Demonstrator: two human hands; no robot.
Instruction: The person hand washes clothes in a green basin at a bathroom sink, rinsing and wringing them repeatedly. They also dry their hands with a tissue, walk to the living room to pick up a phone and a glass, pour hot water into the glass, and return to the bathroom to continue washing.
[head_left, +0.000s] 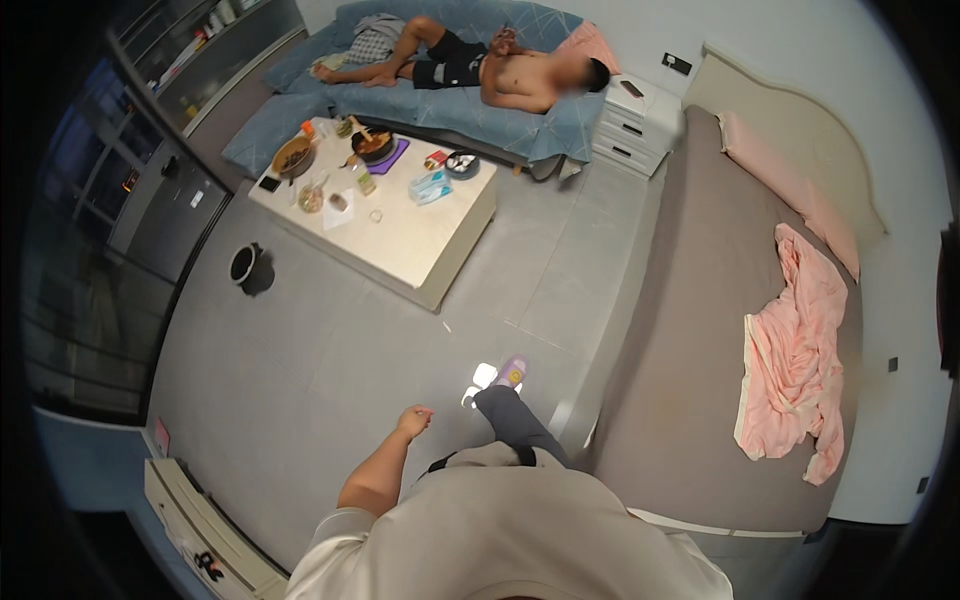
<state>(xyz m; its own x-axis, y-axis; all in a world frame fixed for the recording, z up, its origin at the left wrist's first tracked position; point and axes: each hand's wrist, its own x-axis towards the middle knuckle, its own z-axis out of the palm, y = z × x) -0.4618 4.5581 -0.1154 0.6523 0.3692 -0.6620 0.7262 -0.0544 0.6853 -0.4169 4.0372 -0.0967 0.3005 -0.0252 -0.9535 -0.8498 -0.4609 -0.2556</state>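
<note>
One left hand (414, 421) is hanging loosely curled, holding nothing, over the grey floor (300, 370); a slippered foot (511, 372) is stepping at two o'clock, beside the bed (690, 350).

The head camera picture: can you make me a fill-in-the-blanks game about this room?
1. The crumpled ___ blanket lies on the grey-sheeted bed.
2. A person lies on the blue ___.
3. The left hand holds ___.
4. The black round bin stands on the grey ___.

Missing words: pink; sofa; nothing; floor.
</note>
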